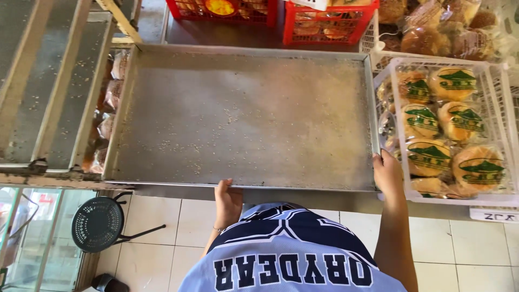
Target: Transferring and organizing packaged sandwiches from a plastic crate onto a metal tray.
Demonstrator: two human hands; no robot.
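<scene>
The left hand (228,199) grips the near rim of the metal tray (243,119), left of centre along that edge. Its fingers curl over the lip and its thumb side rests below; the hand is closed on the rim. A thin bracelet sits at its wrist. The right hand (387,174) clamps the tray's near right corner, fingers wrapped on the side rim, palm against the outer wall.

The tray lies flat, directly at 12 o'clock from both hands, and extends away from the person. Its floor carries only scattered crumbs or seeds. The tray is a wide, shallow, grey rectangle with raised rims on all four sides.

At 3 o'clock from the right hand, touching or just beside the tray's right rim, stands a white plastic crate (500,135) filled with round buns (459,121) in clear bags with green printing. The right hand sits in the narrow gap between the tray corner and this crate. At 1 o'clock, further bagged bread (432,32) is heaped beyond the crate. At 12 o'clock, past the tray's far rim, stand two red crates (324,24) with bagged goods.

At 9 to 10 o'clock from the left hand, a rack of slanted metal rails (48,81) runs beside the tray; more bagged bread (108,108) shows beneath it. At 8 o'clock, a dark round stool (97,223) stands on the pale tiled floor (476,243).
</scene>
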